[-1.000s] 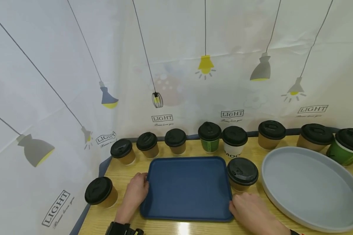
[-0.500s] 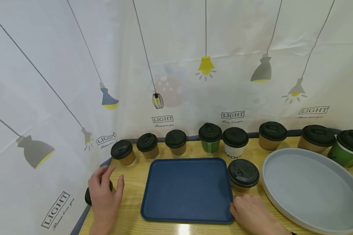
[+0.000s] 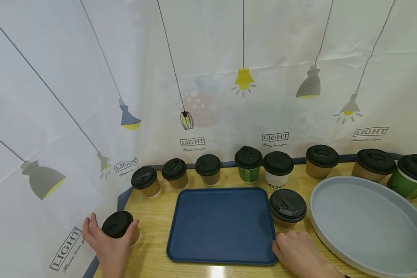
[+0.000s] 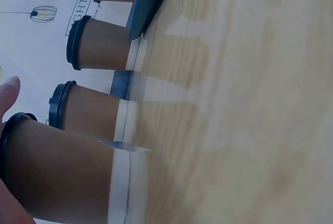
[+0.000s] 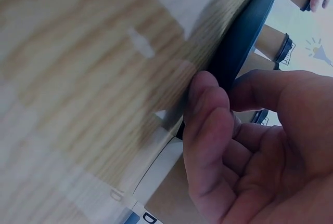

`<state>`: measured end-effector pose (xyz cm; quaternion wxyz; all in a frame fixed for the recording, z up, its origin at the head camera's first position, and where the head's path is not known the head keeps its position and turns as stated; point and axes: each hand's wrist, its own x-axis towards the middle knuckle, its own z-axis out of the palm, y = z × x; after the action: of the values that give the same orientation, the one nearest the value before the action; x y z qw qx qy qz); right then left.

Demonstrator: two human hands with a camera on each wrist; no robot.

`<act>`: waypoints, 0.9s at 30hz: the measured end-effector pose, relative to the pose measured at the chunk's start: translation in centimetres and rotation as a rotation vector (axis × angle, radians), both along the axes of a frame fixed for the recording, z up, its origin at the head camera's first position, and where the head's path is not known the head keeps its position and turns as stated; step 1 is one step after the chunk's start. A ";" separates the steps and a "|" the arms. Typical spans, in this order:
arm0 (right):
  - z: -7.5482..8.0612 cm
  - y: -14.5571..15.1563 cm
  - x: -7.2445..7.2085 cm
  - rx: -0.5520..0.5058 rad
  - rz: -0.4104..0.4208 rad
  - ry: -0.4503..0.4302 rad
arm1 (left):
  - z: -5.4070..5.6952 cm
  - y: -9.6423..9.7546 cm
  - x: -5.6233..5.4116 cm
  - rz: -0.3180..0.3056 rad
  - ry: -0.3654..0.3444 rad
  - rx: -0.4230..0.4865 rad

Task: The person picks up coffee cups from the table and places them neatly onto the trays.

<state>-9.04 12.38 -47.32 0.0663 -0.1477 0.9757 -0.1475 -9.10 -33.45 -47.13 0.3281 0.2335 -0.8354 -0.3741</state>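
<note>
My left hand (image 3: 108, 247) is spread around a brown paper coffee cup with a black lid (image 3: 118, 224) at the table's left edge. Its thumb is right at the lid's right side, while the other fingers stand a little off the left side. In the left wrist view, that brown cup (image 4: 62, 172) stands upright with fingertips near its lid. At the right front side of a blue rectangular tray (image 3: 222, 227), my right hand (image 3: 300, 251) pinches the rim between thumb and curled fingers. The right wrist view shows the tray's dark edge (image 5: 244, 31) in that pinch.
Lidded cups line the back: brown ones (image 3: 175, 173), a green one (image 3: 248, 166) and a white one (image 3: 278, 170). Another brown cup (image 3: 287, 208) stands close against the tray's right side. A large round grey tray (image 3: 372, 224) lies at right. A printed cloth (image 3: 215, 77) hangs behind.
My left hand has let go of the blue tray's left rim and moved left, over and then around the cup at the left edge. The right hand stays on the tray.
</note>
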 end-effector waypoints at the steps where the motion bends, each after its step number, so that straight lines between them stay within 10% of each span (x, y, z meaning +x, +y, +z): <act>1: 0.0 0.0 0.0 -0.001 0.002 -0.007 | -0.1 -0.1 0.0 0.006 -0.025 0.016; 12: 0.1 -0.1 -0.1 -0.006 0.003 -0.026 | -0.1 -0.6 0.0 -0.060 -0.217 0.028; 20: -0.1 -0.2 -0.1 -0.014 0.005 -0.040 | 0.9 0.3 0.0 -0.069 -0.135 0.010; 27: -0.1 -0.2 -0.1 -0.014 0.003 -0.050 | 3.1 3.2 0.1 -0.209 0.024 0.005</act>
<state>-9.12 12.19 -47.45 0.0897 -0.1461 0.9725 -0.1576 -8.98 -30.23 -44.06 0.2968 0.1414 -0.8502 -0.4113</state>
